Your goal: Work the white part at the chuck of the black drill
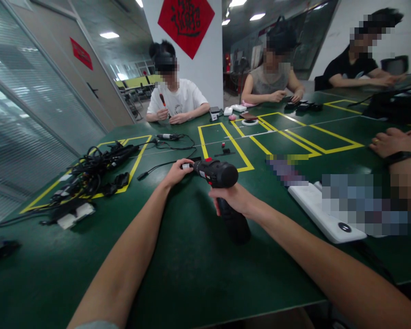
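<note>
The drill (219, 172) has a smooth, slightly glossy black plastic body and a matt, rubbery grip. The table (192, 260) is matt green with a faint sheen, marked with glossy yellow tape (234, 146), and the power bank (315, 205) is smooth white plastic.

No text could be read in full. A red diamond-shaped banner (186, 27), mounted on the white pillar (205, 77), bore black brush-style Chinese calligraphy; its characters were too stylised to read with certainty. A red rectangular sign (81, 54), fixed to the door (89, 87), carried markings too small to resolve. Any markings on the cordless drill (216, 173) were likewise too small to read.
</note>
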Demonstrator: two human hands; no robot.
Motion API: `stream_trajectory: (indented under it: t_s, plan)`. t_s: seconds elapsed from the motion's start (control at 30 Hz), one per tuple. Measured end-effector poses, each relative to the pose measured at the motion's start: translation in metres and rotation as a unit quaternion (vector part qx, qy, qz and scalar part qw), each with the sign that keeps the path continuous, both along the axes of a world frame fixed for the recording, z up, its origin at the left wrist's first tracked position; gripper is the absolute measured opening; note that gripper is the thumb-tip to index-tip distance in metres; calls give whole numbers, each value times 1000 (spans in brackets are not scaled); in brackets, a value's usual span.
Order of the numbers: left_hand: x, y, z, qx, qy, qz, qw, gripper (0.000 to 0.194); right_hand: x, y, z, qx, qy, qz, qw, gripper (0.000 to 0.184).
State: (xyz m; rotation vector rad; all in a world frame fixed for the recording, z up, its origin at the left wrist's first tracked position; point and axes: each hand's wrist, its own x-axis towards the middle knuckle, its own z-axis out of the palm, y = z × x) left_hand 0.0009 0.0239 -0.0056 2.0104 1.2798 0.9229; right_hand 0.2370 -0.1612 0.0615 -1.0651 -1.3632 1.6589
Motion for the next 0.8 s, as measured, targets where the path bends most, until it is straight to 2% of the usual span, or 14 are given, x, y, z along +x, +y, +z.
stream_trajectory:
  t_s: [0.37,0.57,0.8]
  plan:
    - [-2,4,-4,30,17,5,999,40,-1,1,-1,-4,-4,3,1000,15]
    - [-4,6,-6,25,21,11,999,38,-1,0,4,-9,-16,-1,1000,16]
    - [-4,6,-6,16,8,3,1000,40,-1,0,1,-7,-4,0,1000,13]
